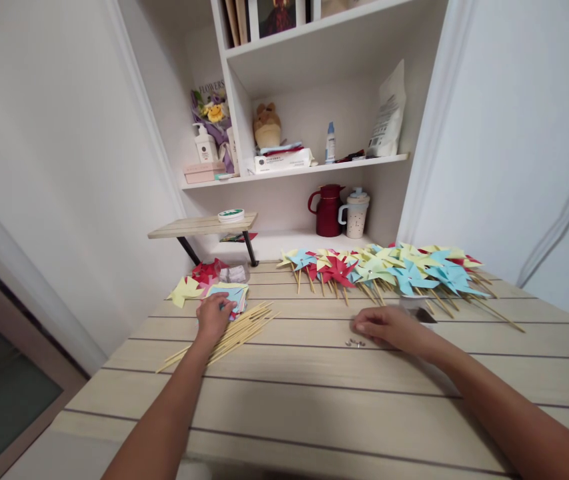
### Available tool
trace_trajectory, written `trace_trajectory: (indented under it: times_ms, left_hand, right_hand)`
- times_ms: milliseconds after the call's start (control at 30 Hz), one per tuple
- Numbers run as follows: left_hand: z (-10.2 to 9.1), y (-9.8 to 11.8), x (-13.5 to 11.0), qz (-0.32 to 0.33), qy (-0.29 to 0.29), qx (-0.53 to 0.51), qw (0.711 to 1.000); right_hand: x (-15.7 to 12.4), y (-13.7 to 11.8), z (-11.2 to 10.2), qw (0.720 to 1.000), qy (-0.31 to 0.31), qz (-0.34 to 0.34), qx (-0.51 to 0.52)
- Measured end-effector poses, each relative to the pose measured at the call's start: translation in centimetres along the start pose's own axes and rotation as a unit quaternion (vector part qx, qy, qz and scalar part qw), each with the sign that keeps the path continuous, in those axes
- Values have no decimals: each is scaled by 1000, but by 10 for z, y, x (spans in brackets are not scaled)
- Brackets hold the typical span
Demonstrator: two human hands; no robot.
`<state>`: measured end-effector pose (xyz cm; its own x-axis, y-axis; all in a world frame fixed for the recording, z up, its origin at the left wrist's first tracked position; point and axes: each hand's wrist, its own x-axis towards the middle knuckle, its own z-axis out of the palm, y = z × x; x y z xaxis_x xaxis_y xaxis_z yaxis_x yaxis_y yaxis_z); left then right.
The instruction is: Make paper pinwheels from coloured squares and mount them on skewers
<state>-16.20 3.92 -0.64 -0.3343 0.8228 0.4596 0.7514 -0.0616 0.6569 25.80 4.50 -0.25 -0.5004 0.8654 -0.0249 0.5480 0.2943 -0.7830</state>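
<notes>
My left hand rests at a stack of coloured paper sheets, blue and pale yellow on top. Its fingers are bent together over the near edge; what is between them is hidden. Just below and right of it lies a loose bundle of thin wooden sticks. My right hand is low over the table, fingers curled together, and anything in them is too small to see. Beside its fingertips several small metal fasteners lie on the wood.
Many paper pinwheels on sticks are piled at the back right. A dark-topped box sits by my right wrist. Pinwheel heads and a clear container lie near a small raised shelf. A red jug and a cup stand behind.
</notes>
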Motion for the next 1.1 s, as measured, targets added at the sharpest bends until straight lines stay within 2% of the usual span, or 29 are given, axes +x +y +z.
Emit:
trace_trajectory:
  times_ms: [133,267,433,633,767,900,1100]
  left_hand:
    - [-3,3,-1,33,10,-21,999]
    - [-6,5,1,53,52,-38,996]
    - [-13,0,9,44,129,-42,990]
    - [-34,1,24,34,186,-44,981]
    - [-47,11,34,54,158,-32,985]
    - [-55,19,44,76,124,-12,989]
    - [-63,12,51,84,112,-7,990]
  right_hand:
    - [0,-1,0,1000,6,-1,15]
    - [1,0,1,1000,7,-2,30]
    - [1,2,1,999,1,2,32]
    - [0,6,-4,999,3,-9,38]
    - [-1,8,-8,1000,18,-3,16]
    - [-2,8,-10,1000,6,0,15]
    - [-2,8,-11,1000,8,-2,15]
